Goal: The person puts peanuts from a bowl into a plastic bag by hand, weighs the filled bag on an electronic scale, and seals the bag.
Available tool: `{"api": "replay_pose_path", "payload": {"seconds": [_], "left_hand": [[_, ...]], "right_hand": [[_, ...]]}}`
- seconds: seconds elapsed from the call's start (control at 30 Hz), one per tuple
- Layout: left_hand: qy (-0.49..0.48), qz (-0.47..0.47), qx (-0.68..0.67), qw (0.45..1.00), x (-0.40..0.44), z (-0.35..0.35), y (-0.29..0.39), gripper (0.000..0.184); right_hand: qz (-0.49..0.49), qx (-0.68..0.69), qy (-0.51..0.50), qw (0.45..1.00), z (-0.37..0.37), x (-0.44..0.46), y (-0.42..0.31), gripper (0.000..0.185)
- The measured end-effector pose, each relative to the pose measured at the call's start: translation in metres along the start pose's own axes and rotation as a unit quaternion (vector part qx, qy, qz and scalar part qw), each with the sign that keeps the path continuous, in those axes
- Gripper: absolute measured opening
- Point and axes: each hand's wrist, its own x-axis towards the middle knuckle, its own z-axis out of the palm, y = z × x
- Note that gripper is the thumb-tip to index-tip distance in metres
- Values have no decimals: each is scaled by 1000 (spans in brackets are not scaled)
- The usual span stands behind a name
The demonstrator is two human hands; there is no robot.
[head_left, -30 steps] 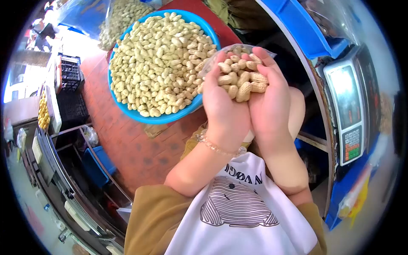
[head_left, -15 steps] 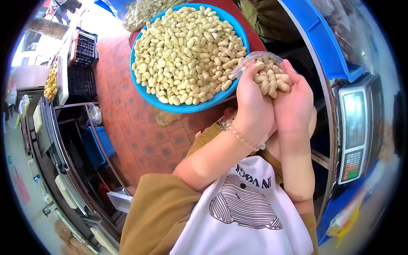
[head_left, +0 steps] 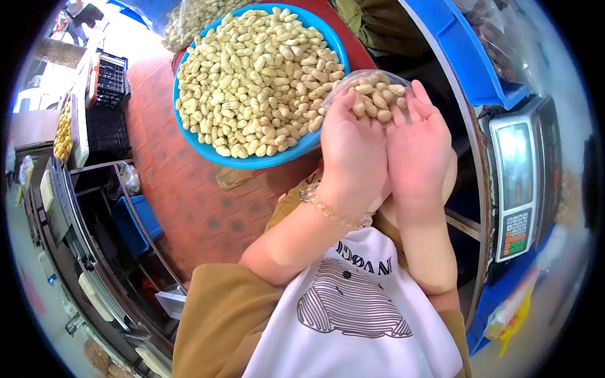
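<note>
1. Left hand [head_left: 354, 148]: I have it palm-up, loosely cupped, its fingers at the unshelled peanuts [head_left: 380, 101].
2. Right hand [head_left: 421, 148]: I have it open beside the left, palm-up, fingers slightly curled.
3. Unshelled peanuts: located at the fingertips, by the clear plastic bag [head_left: 345, 83]; I cannot tell whether either hand grips the film.
4. Blue round basin [head_left: 246, 162]: heaped with peanuts, near the left hand.
5. Digital scale [head_left: 517, 167]: to the right, apart from both hands.

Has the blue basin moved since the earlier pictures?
No. Against the red surface under it, the blue basin sits in the same place; only the view shifted.
</note>
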Motion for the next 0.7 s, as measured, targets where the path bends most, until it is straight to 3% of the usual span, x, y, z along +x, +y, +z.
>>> {"api": "replay_pose_path", "payload": {"seconds": [0.17, 0.27, 0.37, 0.4, 0.47, 0.53, 0.6, 0.7], "left_hand": [[-46, 15, 9, 999, -5, 1, 4, 40], [-5, -10, 9, 1000, -13, 11, 7, 37], [-14, 13, 15, 1000, -19, 11, 2, 47], [-27, 13, 10, 999, -18, 7, 1, 64], [-32, 9, 21, 999, -19, 2, 1, 70], [-64, 10, 20, 998, -22, -3, 4, 73], [-74, 11, 27, 997, -30, -1, 9, 75], [-56, 15, 70, 996, -44, 7, 19, 62]], "right_hand": [[-25, 11, -10, 1000, 0, 0, 2, 68], [-32, -6, 4, 999, 4, -4, -1, 66], [-27, 1, 1, 1000, 3, -8, -2, 62], [-33, -13, -19, 999, -3, -7, -1, 61], [-52, -45, -36, 997, -7, -9, 1, 53], [-108, -152, -48, 981, -11, -14, 5, 48], [-204, -321, -56, 923, -23, -15, 8, 35], [-352, -544, -147, 748, -41, -11, 5, 25]]}}
